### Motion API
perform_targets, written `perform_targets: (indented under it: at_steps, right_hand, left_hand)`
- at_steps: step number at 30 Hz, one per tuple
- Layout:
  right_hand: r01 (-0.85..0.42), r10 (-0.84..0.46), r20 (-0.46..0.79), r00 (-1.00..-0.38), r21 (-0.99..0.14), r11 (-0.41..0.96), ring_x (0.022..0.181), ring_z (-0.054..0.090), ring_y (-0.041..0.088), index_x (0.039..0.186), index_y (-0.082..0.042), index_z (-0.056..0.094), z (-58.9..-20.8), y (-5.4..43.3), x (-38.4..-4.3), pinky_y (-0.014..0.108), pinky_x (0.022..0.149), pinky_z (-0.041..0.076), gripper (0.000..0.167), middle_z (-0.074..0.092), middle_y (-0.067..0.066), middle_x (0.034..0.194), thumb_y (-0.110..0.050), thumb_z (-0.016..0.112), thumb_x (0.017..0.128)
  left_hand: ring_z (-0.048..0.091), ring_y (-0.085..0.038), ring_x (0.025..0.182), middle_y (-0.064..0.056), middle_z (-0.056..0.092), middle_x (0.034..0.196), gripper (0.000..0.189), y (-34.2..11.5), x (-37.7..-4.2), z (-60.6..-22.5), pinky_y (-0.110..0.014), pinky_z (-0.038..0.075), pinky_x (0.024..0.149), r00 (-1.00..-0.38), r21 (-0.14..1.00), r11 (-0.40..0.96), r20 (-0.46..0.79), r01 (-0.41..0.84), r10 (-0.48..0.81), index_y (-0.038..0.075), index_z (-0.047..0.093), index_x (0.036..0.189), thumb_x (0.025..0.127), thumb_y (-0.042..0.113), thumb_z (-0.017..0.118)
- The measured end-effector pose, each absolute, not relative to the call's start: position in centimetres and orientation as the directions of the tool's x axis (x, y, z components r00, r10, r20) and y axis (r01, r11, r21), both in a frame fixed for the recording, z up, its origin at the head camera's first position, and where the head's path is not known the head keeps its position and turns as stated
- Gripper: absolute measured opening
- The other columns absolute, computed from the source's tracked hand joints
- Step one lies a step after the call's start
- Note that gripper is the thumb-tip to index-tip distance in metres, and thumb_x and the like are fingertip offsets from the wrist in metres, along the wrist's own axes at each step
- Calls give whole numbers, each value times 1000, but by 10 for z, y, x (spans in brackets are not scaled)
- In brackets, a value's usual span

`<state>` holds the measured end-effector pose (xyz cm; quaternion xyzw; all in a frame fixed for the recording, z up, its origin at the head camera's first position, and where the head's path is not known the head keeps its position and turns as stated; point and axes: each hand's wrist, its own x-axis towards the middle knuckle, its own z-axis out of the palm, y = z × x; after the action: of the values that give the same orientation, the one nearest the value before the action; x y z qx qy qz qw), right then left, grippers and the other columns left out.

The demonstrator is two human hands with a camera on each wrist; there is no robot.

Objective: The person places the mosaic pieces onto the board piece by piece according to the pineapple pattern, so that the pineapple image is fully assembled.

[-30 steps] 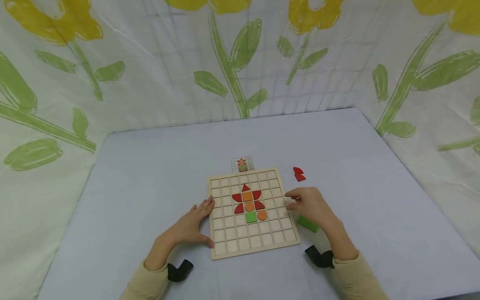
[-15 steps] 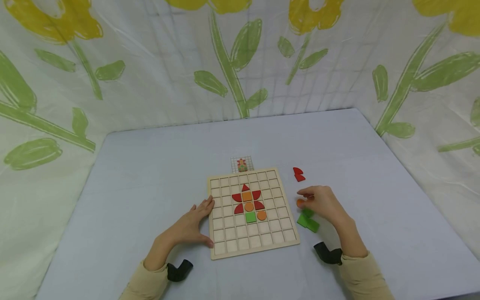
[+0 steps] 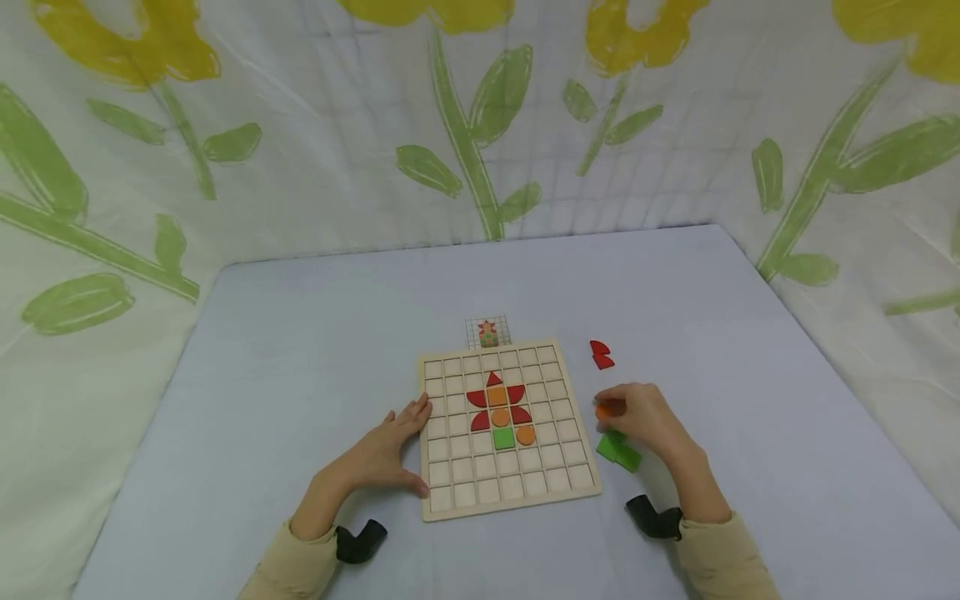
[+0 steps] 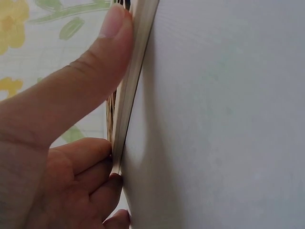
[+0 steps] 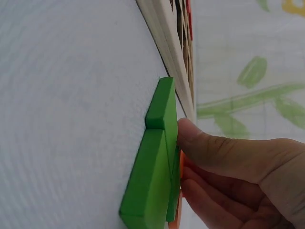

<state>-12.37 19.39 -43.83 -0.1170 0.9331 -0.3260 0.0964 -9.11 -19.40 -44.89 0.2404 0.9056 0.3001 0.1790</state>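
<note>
My left hand (image 3: 386, 450) rests at the left edge of a wooden grid board (image 3: 453, 496), thumb and fingertips touching its rim. On the board lie a red triangle (image 3: 493, 380), an orange square (image 3: 497, 396), several red quarter-round pieces (image 3: 476, 398), two orange discs (image 3: 526, 435) and a green square (image 3: 503, 438). Right of the board, my right hand (image 3: 647, 417) pinches an orange piece (image 5: 181, 164) between thumb and fingers, partly hidden by them. Several green pieces (image 3: 618, 452) lie just below that hand; another orange piece (image 5: 177, 210) shows behind them in the right wrist view.
A small pattern card (image 3: 488, 332) lies against the board's far edge. Two red quarter-round pieces (image 3: 602, 355) lie beyond the right hand. Black wrist mounts (image 3: 360, 542) sit at both wrists. A white cloth (image 3: 315, 333) covers the table, with a flower-printed curtain (image 3: 337, 150) behind.
My right hand has moved right, off the board's edge to the loose pieces, uncovering green ones, and its fingers have closed on an orange piece. The left hand stays at the board.
</note>
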Motion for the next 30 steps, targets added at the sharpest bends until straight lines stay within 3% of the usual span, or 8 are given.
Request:
perform_targets:
  at_steps: [14,30]
  right_hand:
    - [-180,-284,-90,-955,-586,790,83,61,24,100,6,72,-438,194,-121,41,74,55,29,69,12,93,-1,81,74]
    - [-158,-275,-100,-956,-614,773,77,61,20,90,3,73,-438,192,-121,37,69,56,13,68,5,84,1,76,78]
  left_hand:
    - [20,-44,142,-27,17,156,116,-194,-92,-450,-61,15,114,-822,628,710,-190,319,537,-13,26,146,61,32,91]
    - [22,-45,141,-28,19,156,117,-194,-92,-451,-62,17,113,-821,624,706,-172,337,544,-14,27,146,61,32,92]
